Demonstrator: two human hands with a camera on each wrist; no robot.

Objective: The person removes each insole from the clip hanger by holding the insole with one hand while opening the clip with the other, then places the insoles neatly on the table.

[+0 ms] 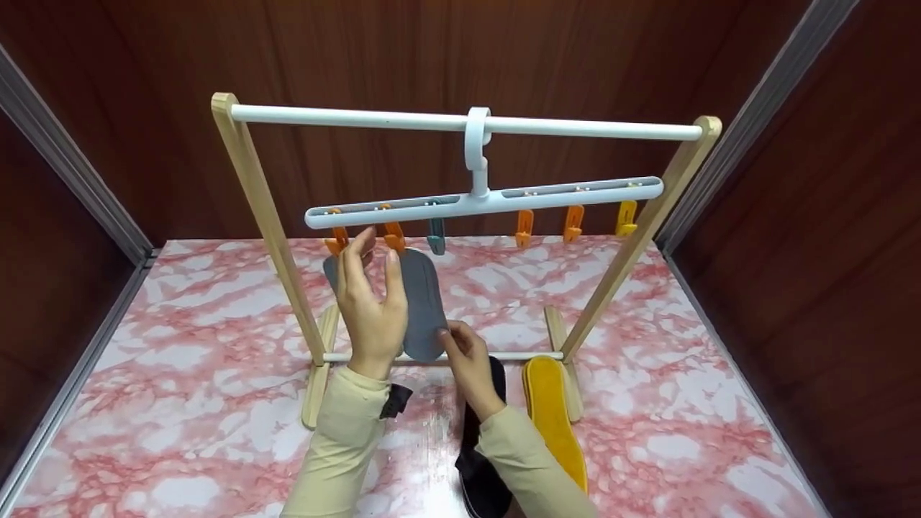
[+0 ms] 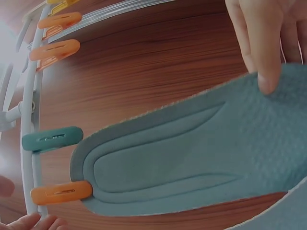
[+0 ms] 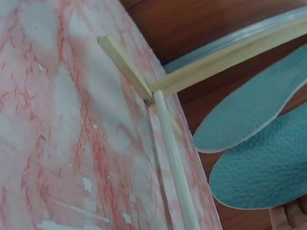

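Note:
A grey-blue insole (image 1: 424,306) hangs by its upper end from an orange clip (image 1: 394,236) on the white hanger (image 1: 403,214). My right hand (image 1: 471,360) pinches its lower edge, thumb on the front face. A second insole (image 1: 330,270), mostly behind my left hand (image 1: 370,309), is below another orange clip (image 1: 338,237); both insoles' lower ends show in the right wrist view. Raised between the two insoles, my left hand has its fingers spread, the tips near the hanger bar. A teal clip (image 1: 437,237) hangs just right of the clipped insole.
Two orange clips (image 1: 524,229) and a yellow clip (image 1: 627,218) hang along the hanger's right half. The hanger hooks over a wooden rack's white rail (image 1: 345,116). Black insoles (image 1: 493,489) and yellow insoles (image 1: 555,417) lie on the pink marbled table (image 1: 201,403). Brown panels enclose the space.

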